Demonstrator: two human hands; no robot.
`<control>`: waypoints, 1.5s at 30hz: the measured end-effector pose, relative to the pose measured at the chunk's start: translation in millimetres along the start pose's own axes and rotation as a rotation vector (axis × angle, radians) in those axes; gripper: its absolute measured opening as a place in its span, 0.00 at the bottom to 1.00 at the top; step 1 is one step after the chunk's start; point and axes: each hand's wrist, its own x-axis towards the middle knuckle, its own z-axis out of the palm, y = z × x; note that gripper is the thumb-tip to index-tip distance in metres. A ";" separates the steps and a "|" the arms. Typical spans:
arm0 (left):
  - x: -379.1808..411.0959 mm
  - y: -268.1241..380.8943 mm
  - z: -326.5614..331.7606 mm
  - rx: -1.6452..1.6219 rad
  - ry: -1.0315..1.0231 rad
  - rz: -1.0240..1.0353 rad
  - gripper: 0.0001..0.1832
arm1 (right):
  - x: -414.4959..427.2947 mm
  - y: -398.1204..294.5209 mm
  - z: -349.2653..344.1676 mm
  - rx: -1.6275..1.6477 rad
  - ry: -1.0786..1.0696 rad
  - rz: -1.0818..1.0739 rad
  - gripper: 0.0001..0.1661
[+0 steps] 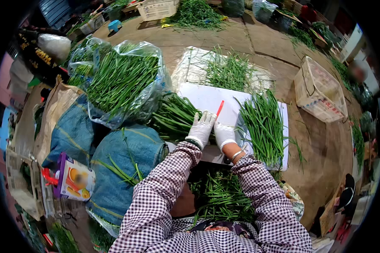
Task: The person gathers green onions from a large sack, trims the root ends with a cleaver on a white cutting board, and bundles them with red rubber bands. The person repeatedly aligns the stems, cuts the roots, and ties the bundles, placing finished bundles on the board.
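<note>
My left hand (201, 129), in a white glove, lies on the base end of a bunch of long green leaves (177, 115). Beside it, my right hand (224, 132), also gloved, has curled fingers; a thin red strip or tool (220, 109) sticks up between the two hands, and which hand bears it I cannot tell. Both are over a white board (209, 91). A second pile of green leaves (262, 126) rests on the board's right part. Loose greens (228, 71) lie on a white woven sheet (183, 64) beyond. More cut leaves (224, 196) are in my lap.
An open plastic bag of greens (123, 79) stands at the left, behind a blue woven sack (120, 151). A printed bucket (76, 180) is further left. An empty-looking plastic crate (319, 91) stands at the right, another crate (158, 9) at the far side. People sit in the background.
</note>
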 end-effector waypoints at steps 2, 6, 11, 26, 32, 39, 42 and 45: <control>6.8 -4.0 -3.8 -0.058 -0.108 0.036 0.50 | -2.2 7.3 -14.6 0.050 -0.154 0.007 0.23; 6.2 -3.6 -18.1 -0.104 -0.149 -0.002 0.51 | -20.6 54.2 -38.5 0.661 0.190 0.008 0.29; 12.4 -1.9 -24.9 -0.121 -0.199 0.018 0.58 | -49.6 90.8 19.4 1.170 0.417 0.403 0.21; 30.4 1.5 -15.6 -0.158 -0.319 -0.075 0.54 | -77.2 49.7 27.3 1.223 0.273 0.644 0.25; 36.0 -11.5 0.7 -0.233 -0.312 -0.082 0.52 | -84.9 36.0 31.0 1.117 0.188 0.722 0.20; 39.8 -20.2 4.8 -0.362 -0.303 -0.056 0.47 | -124.6 30.2 -25.5 0.835 -0.049 0.536 0.06; 39.3 -22.4 5.5 -0.383 -0.294 -0.044 0.45 | -149.8 15.6 -42.0 0.606 -0.584 0.169 0.10; 38.1 -20.4 5.6 -0.336 -0.277 -0.073 0.44 | -131.0 20.2 -80.5 0.775 -0.536 0.313 0.18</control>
